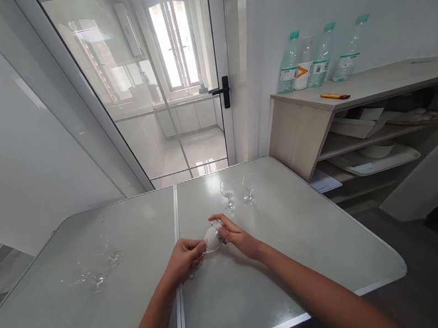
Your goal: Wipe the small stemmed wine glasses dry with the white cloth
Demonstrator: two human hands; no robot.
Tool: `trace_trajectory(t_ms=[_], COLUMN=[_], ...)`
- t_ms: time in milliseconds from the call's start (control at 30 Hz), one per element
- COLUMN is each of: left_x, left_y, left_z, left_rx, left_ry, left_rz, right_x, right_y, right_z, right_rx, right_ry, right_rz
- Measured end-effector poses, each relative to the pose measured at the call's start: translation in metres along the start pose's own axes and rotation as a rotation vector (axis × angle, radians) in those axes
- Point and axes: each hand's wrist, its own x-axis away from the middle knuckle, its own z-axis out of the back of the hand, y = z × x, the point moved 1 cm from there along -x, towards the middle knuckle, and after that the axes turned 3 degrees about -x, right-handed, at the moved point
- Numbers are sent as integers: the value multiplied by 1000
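Both forearms reach in from 6 o'clock to mid-table point(302, 262), where the left hand point(184, 258) and right hand point(237, 236) close their fingers around one small glass point(213, 238) tipped on its side. At 12 o'clock of them, two stemmed glasses point(228, 194) stand upright, nothing between. At 9 o'clock lie more clear glasses point(101, 262), count unclear. Four bottles point(290, 65) line the shelf point(376, 79) at 2 o'clock.

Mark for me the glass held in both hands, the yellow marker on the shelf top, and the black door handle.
glass point(212, 238): head view, on its white bowl between the hands.
yellow marker point(333, 95): head view, mid-barrel.
black door handle point(225, 92): head view, on its upright plate.
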Motion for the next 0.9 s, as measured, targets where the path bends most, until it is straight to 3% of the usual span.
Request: trace_trajectory(t_ms=[100, 167, 233, 400, 500, 600, 700, 767, 833, 900], left_x=[1, 1, 1, 2, 3, 2, 1, 1, 1, 0], left_y=[-1, -2, -2, -1, -1, 2, 5, 6, 6, 5], left_z=[5, 7, 7, -1, -6, -9, -10, -8, -5, -4], left_rx=[264, 272, 128, -609, -723, -417, 60, 264, 318, 228], left_ry=[-228, -269, -166, 330, 398, 257, -42, -210, -271, -191], left_rz=[174, 172, 69, -350, -408, -227, 60, 204, 253, 186], right_x=[6, 7, 5, -6, -7, -3, 4, 8, 9, 6], right_y=[-6, -6, -2, 11, 13, 8, 2, -1, -1, 2], right_z=[-1, 0, 1, 1, -1, 2, 7, 10, 10, 9], right_rx=[52, 61, 58, -173, -259, -155, 19, 118, 164, 132], right_ry=[-100, -107, -64, 48, 56, 38, 22, -2, -27, 1], right_rz=[147, 200, 163, -122, -163, -99, 27, 138, 208, 199])
